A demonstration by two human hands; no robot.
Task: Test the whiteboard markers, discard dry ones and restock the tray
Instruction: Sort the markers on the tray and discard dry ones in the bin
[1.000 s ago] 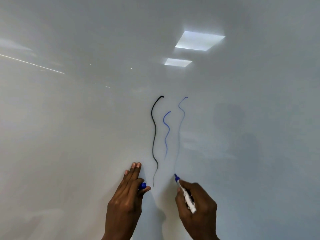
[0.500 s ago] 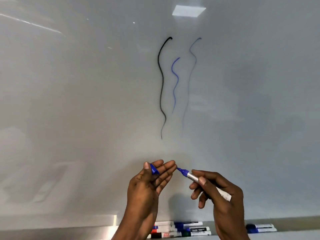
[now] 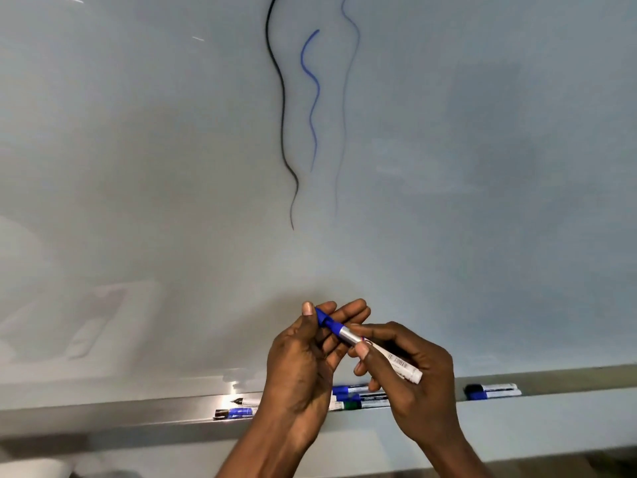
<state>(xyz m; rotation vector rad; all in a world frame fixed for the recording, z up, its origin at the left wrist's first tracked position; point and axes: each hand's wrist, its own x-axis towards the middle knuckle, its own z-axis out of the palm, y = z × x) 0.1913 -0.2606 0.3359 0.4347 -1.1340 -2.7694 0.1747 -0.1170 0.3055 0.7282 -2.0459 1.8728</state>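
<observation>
I count one marker (image 3: 389,357) in hand and one blue cap (image 3: 324,317). My left hand (image 3: 300,367) pinches the cap between thumb and fingers. My right hand (image 3: 420,384) is clamped round the white barrel. The cap sits over the marker's tip end; I cannot tell if it is pushed fully home. Both hands hang in front of the board (image 3: 138,167), just above the tray (image 3: 138,410).

On the board I count three wavy lines: a black line (image 3: 283,98), a blue line (image 3: 311,119) and a faint line (image 3: 344,105) on the right.

In the tray I see seven markers (image 3: 365,396): two at the left, three in the middle partly behind my hands, two at the right.

The tray runs along the board's lower edge, with bare steel to the left of the markers. The board has wide blank room on both sides of the lines. Its surface is glossy and grey-white, with dim reflections at the lower left.
</observation>
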